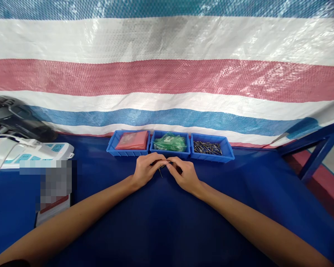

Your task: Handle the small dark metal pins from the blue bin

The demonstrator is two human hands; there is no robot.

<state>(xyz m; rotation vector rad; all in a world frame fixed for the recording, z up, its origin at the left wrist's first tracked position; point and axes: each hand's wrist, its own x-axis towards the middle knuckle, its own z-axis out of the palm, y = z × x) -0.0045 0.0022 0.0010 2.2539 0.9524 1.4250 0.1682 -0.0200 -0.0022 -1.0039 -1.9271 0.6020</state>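
My left hand and my right hand meet at the fingertips just in front of the middle blue bin. Both are closed in a pinch; whatever lies between the fingertips is too small and covered to make out. Under the fingers, a thin brass-coloured metal piece shows on the blue table, partly hidden. Green plastic bags fill the middle bin. Small dark and silver metal rods lie loose in the right blue bin.
Flat red packets lie in the left blue bin. A white power strip with cables, a dark bottle-like container and a partly blurred-out flat object are at left. Striped sheeting hangs behind; a blue metal frame stands right.
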